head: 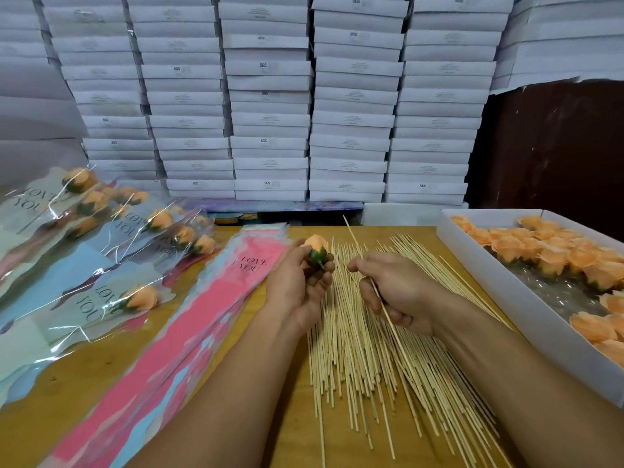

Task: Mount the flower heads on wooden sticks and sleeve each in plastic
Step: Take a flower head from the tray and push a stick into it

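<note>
My left hand [297,288] grips an orange flower head [315,245] by its green base, which points right. Just to its right, my right hand [395,292] holds one wooden stick [353,238] in curled fingers; its far tip rises past the flower head without touching it. Both hands hover over a loose pile of wooden sticks [364,349] on the wooden table [50,410]. A stack of pink and blue plastic sleeves [189,332] printed "LOVE YOU" lies left of the sticks. Several finished sleeved flowers [111,265] lie further left.
A white tray [526,298] holding several orange flower heads [547,255] stands at the right edge of the table. Stacks of white flat boxes [270,106] form a wall behind the table. A dark panel [553,146] is at the back right.
</note>
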